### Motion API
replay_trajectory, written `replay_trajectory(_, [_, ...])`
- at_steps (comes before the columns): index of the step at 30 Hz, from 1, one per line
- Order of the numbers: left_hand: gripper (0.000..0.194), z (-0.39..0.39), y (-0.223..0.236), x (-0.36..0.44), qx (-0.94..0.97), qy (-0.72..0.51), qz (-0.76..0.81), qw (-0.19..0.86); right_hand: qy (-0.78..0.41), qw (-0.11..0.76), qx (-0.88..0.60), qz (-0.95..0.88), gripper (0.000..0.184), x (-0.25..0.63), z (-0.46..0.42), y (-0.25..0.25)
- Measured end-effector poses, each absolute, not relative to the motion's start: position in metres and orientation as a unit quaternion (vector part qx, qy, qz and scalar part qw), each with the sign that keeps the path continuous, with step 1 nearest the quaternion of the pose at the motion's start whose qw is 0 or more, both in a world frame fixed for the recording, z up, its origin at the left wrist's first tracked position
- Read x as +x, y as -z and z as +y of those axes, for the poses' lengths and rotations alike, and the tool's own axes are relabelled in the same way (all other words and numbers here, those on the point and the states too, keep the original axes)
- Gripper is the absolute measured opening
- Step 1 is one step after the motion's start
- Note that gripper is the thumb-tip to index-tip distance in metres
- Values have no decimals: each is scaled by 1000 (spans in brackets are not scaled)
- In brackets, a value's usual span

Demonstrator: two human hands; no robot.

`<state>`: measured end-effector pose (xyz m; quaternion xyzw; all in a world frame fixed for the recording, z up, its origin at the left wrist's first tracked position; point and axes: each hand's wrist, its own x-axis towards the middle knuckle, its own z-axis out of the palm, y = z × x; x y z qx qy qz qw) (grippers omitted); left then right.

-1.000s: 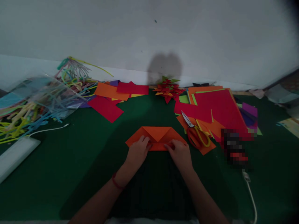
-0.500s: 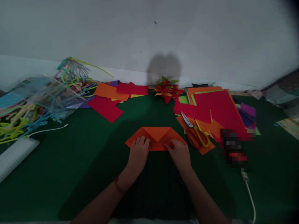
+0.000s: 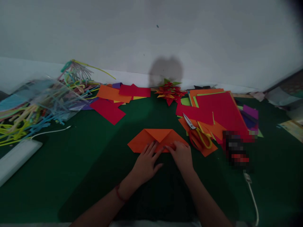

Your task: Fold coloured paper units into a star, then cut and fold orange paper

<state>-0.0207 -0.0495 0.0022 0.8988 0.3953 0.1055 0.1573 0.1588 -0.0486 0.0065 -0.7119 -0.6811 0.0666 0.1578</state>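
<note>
A folded sheet of orange paper (image 3: 138,142) lies flat on the green tabletop, with a triangular flap pointing toward me from its far edge. My left hand (image 3: 146,164) rests on its near edge, fingers stretched out over the paper and thumb apart. My right hand (image 3: 181,154) has its fingers curled at the paper's near right part, thumb and forefinger closed on the edge. The tips of both hands almost meet near the middle of that edge. Scissors (image 3: 199,135) with red and yellow handles lie right of the right hand, on paper scraps.
Red and orange sheets (image 3: 217,107) are piled at the back right, beside a paper star-shaped flower (image 3: 169,92). Cut red paper (image 3: 107,110) and a bag of coloured strips (image 3: 49,97) lie left. A white power strip (image 3: 20,159) and a blurred corded object (image 3: 236,151) flank the workspace.
My left hand has slid right along the near edge, its fingers straightening and its thumb spreading away. The right hand stays nearly in place, and the paper has hardly moved.
</note>
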Motion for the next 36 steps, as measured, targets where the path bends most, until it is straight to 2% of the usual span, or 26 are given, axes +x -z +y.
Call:
replay_trajectory(11, [61, -50, -2, -22, 903, -92, 390, 155, -135, 229, -700, -663, 21, 169, -47, 2])
replay_trajectory(26, [59, -52, 1, -21, 904, -83, 396, 135, 84, 183, -702, -683, 19, 144, -61, 3])
replay_trajectory(36, [57, -52, 1, -22, 904, -89, 395, 139, 79, 181, -689, -698, 16, 149, -71, 5])
